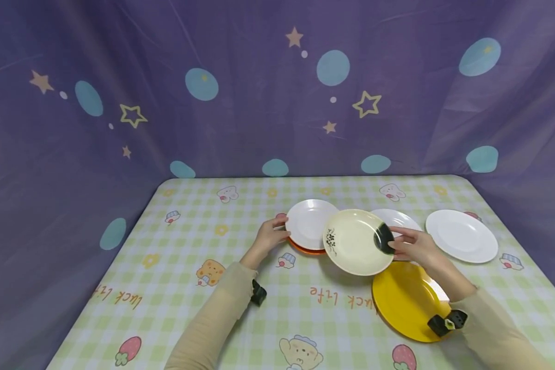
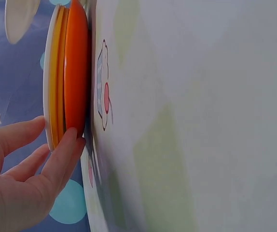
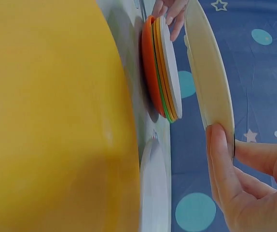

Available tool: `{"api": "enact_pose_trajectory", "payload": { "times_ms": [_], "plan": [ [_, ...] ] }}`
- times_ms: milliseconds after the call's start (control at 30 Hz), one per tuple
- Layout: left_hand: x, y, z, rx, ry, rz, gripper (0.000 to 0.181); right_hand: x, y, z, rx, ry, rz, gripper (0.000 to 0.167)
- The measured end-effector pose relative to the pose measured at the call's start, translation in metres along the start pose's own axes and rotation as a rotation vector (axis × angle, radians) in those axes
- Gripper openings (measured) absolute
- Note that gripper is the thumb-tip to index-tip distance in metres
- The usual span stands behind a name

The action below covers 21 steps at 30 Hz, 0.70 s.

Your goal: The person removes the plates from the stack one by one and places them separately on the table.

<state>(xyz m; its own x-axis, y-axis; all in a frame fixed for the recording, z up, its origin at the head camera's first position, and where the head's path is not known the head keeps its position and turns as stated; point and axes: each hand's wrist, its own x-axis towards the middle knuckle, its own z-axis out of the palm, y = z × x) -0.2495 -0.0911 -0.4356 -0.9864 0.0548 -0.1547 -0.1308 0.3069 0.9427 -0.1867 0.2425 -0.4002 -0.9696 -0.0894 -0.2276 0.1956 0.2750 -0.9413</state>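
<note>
My right hand (image 1: 413, 249) pinches the black-patched right edge of a cream plate (image 1: 356, 244) with a dark flower print. In the right wrist view that plate (image 3: 208, 72) is tilted and off the table, thumb on one face and fingers on the other. A stack of plates (image 1: 311, 226) stands to its left, a white one on top. Edge-on in the left wrist view, the orange bottom plate (image 2: 76, 72) lies under yellow ones. My left hand (image 1: 269, 239) grips the stack's left edge, its digits touching the white rim and the orange plate.
A large yellow plate (image 1: 404, 303) lies below my right forearm. One white plate (image 1: 398, 218) is partly hidden behind my right hand, and another white plate (image 1: 462, 236) sits farther right. All stand on a checked tablecloth (image 1: 240, 318), with a purple curtain (image 1: 268, 128) behind.
</note>
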Motion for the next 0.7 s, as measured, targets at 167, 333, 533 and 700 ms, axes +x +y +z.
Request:
{"api": "enact_pose_trajectory", "payload": {
  "times_ms": [167, 333, 533, 700],
  "plan": [
    [0.001, 0.000, 0.000, 0.010, 0.001, 0.000, 0.045, 0.007, 0.029, -0.018, 0.040, 0.036, 0.016, 0.063],
    [0.001, -0.001, 0.001, 0.002, 0.002, 0.000, 0.045, 0.004, 0.043, -0.030, 0.066, 0.048, 0.034, 0.071],
    [0.002, -0.001, 0.001, 0.004, 0.006, -0.003, 0.045, 0.010, 0.072, -0.045, 0.060, 0.072, 0.008, 0.079],
    [0.001, 0.000, 0.001, 0.013, 0.011, 0.003, 0.044, 0.007, 0.081, -0.053, 0.043, 0.087, -0.003, 0.082]
  ]
}}
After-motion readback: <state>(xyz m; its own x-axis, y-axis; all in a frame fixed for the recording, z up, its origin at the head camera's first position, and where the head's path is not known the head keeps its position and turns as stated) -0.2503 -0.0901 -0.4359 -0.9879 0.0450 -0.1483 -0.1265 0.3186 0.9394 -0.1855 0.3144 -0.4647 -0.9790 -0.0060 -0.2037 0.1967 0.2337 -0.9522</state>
